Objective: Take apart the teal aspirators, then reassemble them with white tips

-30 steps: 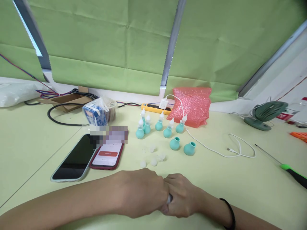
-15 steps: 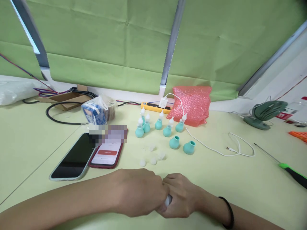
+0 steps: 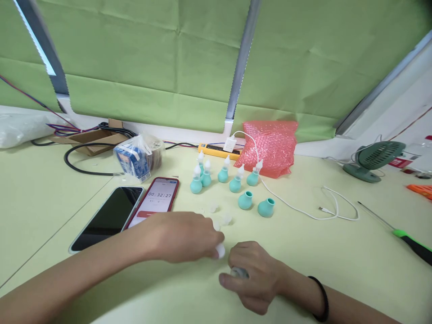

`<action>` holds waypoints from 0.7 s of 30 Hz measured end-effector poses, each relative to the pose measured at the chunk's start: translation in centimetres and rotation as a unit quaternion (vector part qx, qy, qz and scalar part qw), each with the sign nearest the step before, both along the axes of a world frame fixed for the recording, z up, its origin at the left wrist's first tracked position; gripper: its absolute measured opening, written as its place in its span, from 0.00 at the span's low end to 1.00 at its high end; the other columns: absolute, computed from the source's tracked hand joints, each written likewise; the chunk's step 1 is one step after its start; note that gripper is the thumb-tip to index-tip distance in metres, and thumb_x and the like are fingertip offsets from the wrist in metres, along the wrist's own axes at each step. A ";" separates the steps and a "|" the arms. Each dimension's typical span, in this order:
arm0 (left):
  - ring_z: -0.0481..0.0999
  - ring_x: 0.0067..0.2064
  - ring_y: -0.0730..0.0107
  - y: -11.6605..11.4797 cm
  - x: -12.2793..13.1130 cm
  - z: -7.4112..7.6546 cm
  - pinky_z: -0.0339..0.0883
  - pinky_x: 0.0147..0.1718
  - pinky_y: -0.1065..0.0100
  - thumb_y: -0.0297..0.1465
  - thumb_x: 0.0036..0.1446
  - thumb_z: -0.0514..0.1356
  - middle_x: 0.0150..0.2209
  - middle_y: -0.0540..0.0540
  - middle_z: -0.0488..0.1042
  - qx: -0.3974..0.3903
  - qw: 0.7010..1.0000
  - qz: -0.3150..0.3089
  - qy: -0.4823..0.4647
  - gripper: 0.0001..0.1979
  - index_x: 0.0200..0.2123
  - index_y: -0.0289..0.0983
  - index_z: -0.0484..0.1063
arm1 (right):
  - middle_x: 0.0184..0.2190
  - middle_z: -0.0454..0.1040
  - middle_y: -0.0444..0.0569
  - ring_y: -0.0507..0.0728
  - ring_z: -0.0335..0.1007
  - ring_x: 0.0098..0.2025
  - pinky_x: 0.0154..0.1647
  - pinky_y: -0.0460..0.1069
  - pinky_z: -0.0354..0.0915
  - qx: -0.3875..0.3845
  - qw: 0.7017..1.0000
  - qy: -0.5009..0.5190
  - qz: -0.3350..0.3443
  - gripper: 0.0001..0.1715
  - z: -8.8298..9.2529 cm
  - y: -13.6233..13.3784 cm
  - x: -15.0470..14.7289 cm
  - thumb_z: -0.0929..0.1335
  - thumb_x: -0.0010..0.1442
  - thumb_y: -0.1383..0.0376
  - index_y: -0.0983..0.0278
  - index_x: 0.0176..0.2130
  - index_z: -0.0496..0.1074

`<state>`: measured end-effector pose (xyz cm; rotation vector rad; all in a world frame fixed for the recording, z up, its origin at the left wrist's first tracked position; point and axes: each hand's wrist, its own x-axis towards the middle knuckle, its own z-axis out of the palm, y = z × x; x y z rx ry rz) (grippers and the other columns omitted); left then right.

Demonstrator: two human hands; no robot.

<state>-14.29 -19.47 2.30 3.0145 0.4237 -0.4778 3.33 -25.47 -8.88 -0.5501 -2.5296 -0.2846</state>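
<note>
My left hand (image 3: 187,236) is closed, pinching a small white rounded cap (image 3: 220,250) at its fingertips. Just to the right, my right hand (image 3: 254,276) curls round a small clear plastic piece (image 3: 239,272); most of that piece is hidden by the fingers. The two hands are apart. Beyond them lie several small translucent white pieces (image 3: 227,219) on the table. Farther back stand several teal squeeze bulbs (image 3: 235,184) fitted with clear pointed tips. Two teal bulbs without tips, one (image 3: 245,200) beside the other (image 3: 266,208), show open necks.
Left of the hands lie a dark-screened phone (image 3: 108,220) and a red-cased phone (image 3: 158,198) showing a timer. At the back are a bagged blue packet (image 3: 133,159), a yellow power strip (image 3: 212,152) and pink bubble wrap (image 3: 270,148). A screwdriver (image 3: 401,236), white cable (image 3: 303,215) and fan (image 3: 374,159) are rightward.
My hands have separated. The left moved up and away with a white cap in its fingers, while the right stayed nearly in place, its thumb now stretched out.
</note>
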 end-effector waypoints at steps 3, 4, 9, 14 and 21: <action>0.70 0.25 0.68 1.6 -0.3 -0.3 0.48 0.17 0.73 0.27 0.56 0.50 0.25 0.44 0.71 0.050 0.997 0.053 -0.006 0.09 0.30 0.33 0.69 | 0.16 0.55 0.38 0.50 0.48 0.15 0.17 0.46 0.46 -0.059 0.994 0.092 -0.012 0.18 -0.8 0.2 0.1 0.55 0.37 0.70 0.60 0.33 0.52; 0.70 0.24 0.68 2.1 -0.3 -0.6 0.49 0.17 0.73 0.26 0.56 0.50 0.25 0.44 0.71 0.063 0.995 0.072 0.000 0.09 0.29 0.33 0.69 | 0.17 0.55 0.38 0.50 0.49 0.16 0.17 0.45 0.46 -0.072 0.990 0.122 -0.017 0.18 -1.1 0.2 0.1 0.56 0.36 0.70 0.60 0.33 0.51; 0.71 0.25 0.68 4.4 -0.1 -2.1 0.50 0.18 0.73 0.25 0.53 0.51 0.25 0.43 0.71 0.093 0.988 0.124 0.014 0.08 0.26 0.32 0.69 | 0.20 0.57 0.39 0.49 0.51 0.17 0.17 0.44 0.47 -0.063 0.984 0.159 -0.042 0.20 -1.3 0.4 0.1 0.57 0.37 0.73 0.60 0.34 0.50; 0.69 0.22 0.70 5.1 0.3 -2.9 0.47 0.16 0.73 0.24 0.53 0.48 0.24 0.44 0.70 0.063 0.990 0.121 0.021 0.11 0.25 0.33 0.69 | 0.20 0.59 0.40 0.49 0.52 0.17 0.18 0.44 0.48 -0.050 0.982 0.176 -0.043 0.21 -1.3 0.6 0.0 0.58 0.38 0.75 0.61 0.35 0.51; 0.70 0.25 0.67 4.8 0.3 -2.6 0.48 0.17 0.72 0.27 0.55 0.48 0.27 0.44 0.71 0.078 0.990 0.115 -0.002 0.09 0.30 0.34 0.68 | 0.21 0.61 0.43 0.51 0.57 0.20 0.20 0.45 0.52 -0.053 0.964 0.212 -0.148 0.17 -0.8 0.5 0.0 0.60 0.38 0.72 0.63 0.33 0.55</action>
